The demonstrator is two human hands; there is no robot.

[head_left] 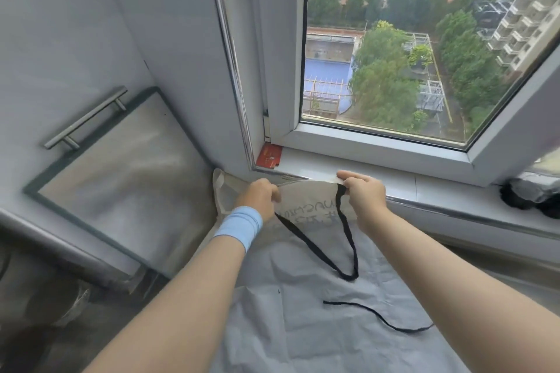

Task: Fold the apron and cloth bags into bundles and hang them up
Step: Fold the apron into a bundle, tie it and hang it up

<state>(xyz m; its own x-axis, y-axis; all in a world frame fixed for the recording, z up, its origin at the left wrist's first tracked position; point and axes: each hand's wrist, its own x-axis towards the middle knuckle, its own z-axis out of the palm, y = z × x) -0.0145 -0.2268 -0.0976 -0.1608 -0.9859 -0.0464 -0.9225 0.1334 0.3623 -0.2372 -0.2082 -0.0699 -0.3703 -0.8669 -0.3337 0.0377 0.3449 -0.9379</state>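
Soft overcast daylight from window (394, 48); shadows faint; wide-angle bending at edges; slight overall softness, no glare.

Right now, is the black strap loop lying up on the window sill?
No, the black strap loop runs from the left hand and right hand back across the grey apron, short of the window sill.

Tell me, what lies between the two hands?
Head view: the apron, lettered top edge pinched by left hand and right hand, black strap looping below.
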